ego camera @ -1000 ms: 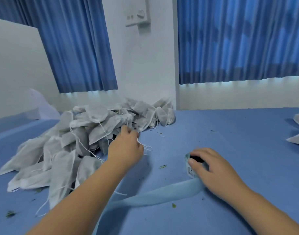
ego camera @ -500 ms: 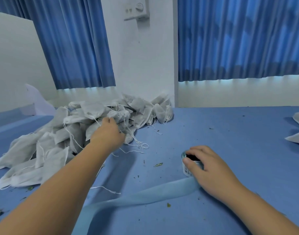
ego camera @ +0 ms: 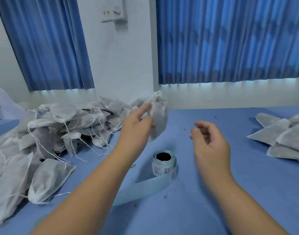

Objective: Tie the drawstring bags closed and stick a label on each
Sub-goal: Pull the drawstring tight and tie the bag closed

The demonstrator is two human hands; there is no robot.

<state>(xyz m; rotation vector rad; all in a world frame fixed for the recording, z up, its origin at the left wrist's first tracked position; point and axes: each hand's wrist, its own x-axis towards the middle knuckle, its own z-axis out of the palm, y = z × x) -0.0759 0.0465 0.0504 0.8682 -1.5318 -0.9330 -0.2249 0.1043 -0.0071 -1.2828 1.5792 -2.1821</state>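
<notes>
Left hand [ego camera: 137, 126] is raised at frame ctr, forearm coming up from lower left. Its fingers [ego camera: 146, 107] pinch a white fabric drawstring bag [ego camera: 159, 116] just under the gathered neck, index stretched upward. The bag hangs clear of the blue desk [ego camera: 213, 197], neck up, its lower part blurred. Right hand [ego camera: 211, 143] floats right of ctr, forearm in from lower right, palm turned left. Its fingers are loosely curled, thumb & index tips close w/ a gap, nothing seen btwn them. The two hands are apart.

Small roll of printed white labels [ego camera: 164, 164] stands on end on the desk, below & btwn the hands, touching neither. Its pale blue backing strip [ego camera: 142, 189] trails to lower left & ends behind the left forearm.

Room: a big heap of white drawstring bags [ego camera: 60, 129] w/ loose strings fills the left side back to the wall. A smaller stack of flat white bags [ego camera: 284, 138] sits at the right edge. Bare desk runs from the roll to that stack & down to the lower frame edge, w/ a few dark crumbs. Blue curtains [ego camera: 230, 39] hang behind.
</notes>
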